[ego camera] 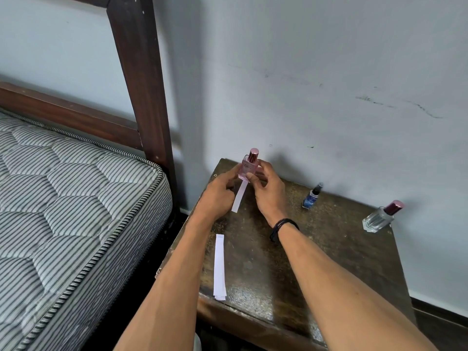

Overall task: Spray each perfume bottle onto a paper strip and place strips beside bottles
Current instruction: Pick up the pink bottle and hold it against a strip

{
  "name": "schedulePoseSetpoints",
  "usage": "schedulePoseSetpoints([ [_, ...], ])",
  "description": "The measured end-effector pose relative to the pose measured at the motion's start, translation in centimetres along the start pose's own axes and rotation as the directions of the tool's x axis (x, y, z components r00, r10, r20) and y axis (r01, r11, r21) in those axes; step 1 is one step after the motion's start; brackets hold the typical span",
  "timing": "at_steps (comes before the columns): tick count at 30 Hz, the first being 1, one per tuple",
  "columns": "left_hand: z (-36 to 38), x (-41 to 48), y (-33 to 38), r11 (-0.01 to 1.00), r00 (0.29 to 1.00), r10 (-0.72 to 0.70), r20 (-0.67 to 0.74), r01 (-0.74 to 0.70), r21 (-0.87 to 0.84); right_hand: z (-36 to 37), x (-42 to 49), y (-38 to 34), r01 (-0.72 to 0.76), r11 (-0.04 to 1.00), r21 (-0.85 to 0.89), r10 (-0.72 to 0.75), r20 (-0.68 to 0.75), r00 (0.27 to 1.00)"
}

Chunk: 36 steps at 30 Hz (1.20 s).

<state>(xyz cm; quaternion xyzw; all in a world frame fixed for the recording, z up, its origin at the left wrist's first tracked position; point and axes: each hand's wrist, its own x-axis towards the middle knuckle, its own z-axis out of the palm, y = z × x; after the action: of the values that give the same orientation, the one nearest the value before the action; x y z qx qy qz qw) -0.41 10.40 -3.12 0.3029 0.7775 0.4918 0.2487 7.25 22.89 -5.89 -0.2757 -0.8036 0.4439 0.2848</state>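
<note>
A pink perfume bottle (247,168) with a shiny pink cap is held above the far left corner of the dark wooden table (329,249). My right hand (268,191) grips its right side. My left hand (220,193) touches its left side and pinches a white paper strip (238,197) that hangs down from the bottle. A small blue spray bottle (312,196) with a black nozzle stands by the wall. At the far right corner stands a clear bottle (379,218) with a dark red cap. A stack of paper strips (219,267) lies near the table's left edge.
A striped mattress (71,206) on a dark wooden bed frame (141,79) sits close to the table's left side. A pale wall (329,84) runs right behind the bottles. A black band circles my right wrist (283,228).
</note>
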Motion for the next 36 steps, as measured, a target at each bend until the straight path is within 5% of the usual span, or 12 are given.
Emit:
schedulePoseSetpoints([
  [36, 0.5, 1.1, -0.8, 0.999, 0.999, -0.035, 0.018, 0.035, -0.026, 0.3, 0.3, 0.4, 0.008, 0.994, -0.11, -0.006, 0.019, 1.0],
])
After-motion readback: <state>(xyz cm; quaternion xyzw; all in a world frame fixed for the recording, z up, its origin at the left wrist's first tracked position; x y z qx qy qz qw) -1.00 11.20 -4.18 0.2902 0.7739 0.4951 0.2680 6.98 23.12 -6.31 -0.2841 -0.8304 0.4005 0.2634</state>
